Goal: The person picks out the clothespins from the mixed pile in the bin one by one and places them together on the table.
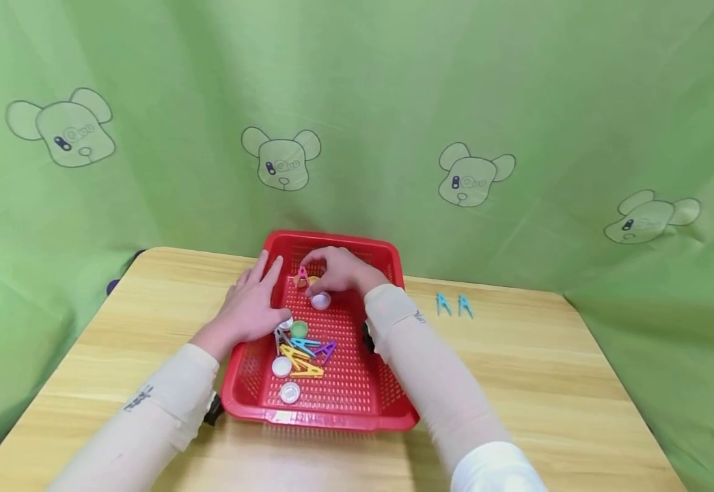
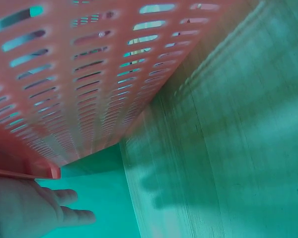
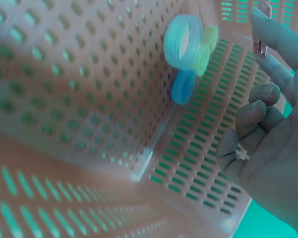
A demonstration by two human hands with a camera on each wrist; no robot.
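Note:
My right hand (image 1: 339,270) is inside a red plastic basket (image 1: 357,421), pinching a pink clothespin (image 1: 303,275) between thumb and forefinger. The other fingers curl toward the palm in the right wrist view, where the clothespin (image 3: 261,34) shows at the fingertips. Just below that hand lies a white bottle cap (image 1: 320,301), with a yellow-orange cap (image 1: 313,281) partly hidden behind the hand. Over the basket's left rim, my left hand (image 1: 249,304) spreads its fingers and holds nothing. Its thumb overlaps a white cap (image 1: 287,324) in the head view.
Around the basket's left side lie yellow clothespins (image 1: 306,370), a blue clothespin (image 1: 305,344), a purple clothespin (image 1: 326,351), a green cap (image 1: 298,329) and white caps (image 1: 281,367). Two light-blue clothespins (image 1: 443,303) stand apart on the wooden table (image 1: 535,383). A green curtain (image 1: 369,89) hangs behind.

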